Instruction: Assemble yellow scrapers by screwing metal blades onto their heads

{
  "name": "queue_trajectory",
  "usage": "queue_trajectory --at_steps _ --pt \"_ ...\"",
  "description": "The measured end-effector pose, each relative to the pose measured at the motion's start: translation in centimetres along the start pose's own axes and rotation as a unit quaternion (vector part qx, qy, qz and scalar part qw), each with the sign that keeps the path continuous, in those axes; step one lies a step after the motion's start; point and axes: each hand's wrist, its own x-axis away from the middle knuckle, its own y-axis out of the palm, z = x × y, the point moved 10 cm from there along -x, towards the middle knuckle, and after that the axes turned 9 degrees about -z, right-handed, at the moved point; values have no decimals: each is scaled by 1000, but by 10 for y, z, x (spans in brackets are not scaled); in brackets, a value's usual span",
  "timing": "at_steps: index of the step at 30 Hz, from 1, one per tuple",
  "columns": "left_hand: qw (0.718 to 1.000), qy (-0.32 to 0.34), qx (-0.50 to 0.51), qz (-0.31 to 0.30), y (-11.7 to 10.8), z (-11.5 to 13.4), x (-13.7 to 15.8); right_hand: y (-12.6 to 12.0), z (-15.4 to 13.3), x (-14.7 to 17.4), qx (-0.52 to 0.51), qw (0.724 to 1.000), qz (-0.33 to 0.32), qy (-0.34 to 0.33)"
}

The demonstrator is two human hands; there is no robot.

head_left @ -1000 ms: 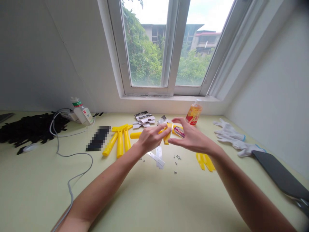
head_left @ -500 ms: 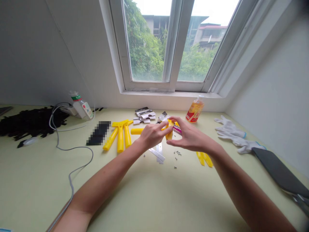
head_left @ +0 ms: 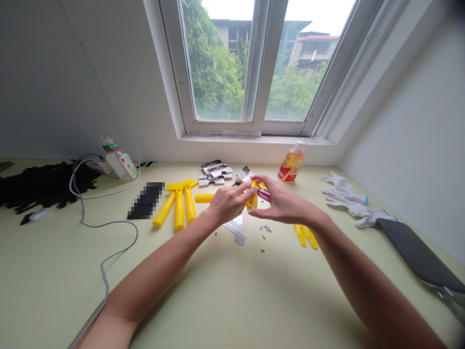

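My left hand (head_left: 228,199) is closed on a yellow plastic scraper (head_left: 204,198), whose round handle sticks out to the left. My right hand (head_left: 281,199) grips the scraper's head at the other end, thumb below and fingers above. A purple, shiny object (head_left: 264,194) shows inside the curve of my right hand; its kind is not clear. Flat metal blades (head_left: 237,230) lie just below my left hand. Small screws (head_left: 267,228) are scattered below my right hand, and flat yellow plates (head_left: 305,236) lie under my right wrist.
Yellow scraper handles (head_left: 178,203) lie left of my hands, near a pixelated dark patch (head_left: 146,200). Blade packets (head_left: 215,171) are behind. An orange bottle (head_left: 291,163) stands at the back; white gloves (head_left: 348,196) and a dark flat object (head_left: 417,252) lie right. A grey cable (head_left: 136,232) runs left.
The whole view has shifted slightly. Both hands keep their hold on the yellow scraper, with the fingers barely moved.
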Motion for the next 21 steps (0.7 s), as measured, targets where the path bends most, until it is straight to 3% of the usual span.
queue_trajectory --at_steps 14,21 --pt "1000 -9 15 -3 2 -4 0 1 1 -1 7 1000 -3 -9" --pt "999 -26 23 -18 7 -7 -1 -2 7 0 0 1000 0 19"
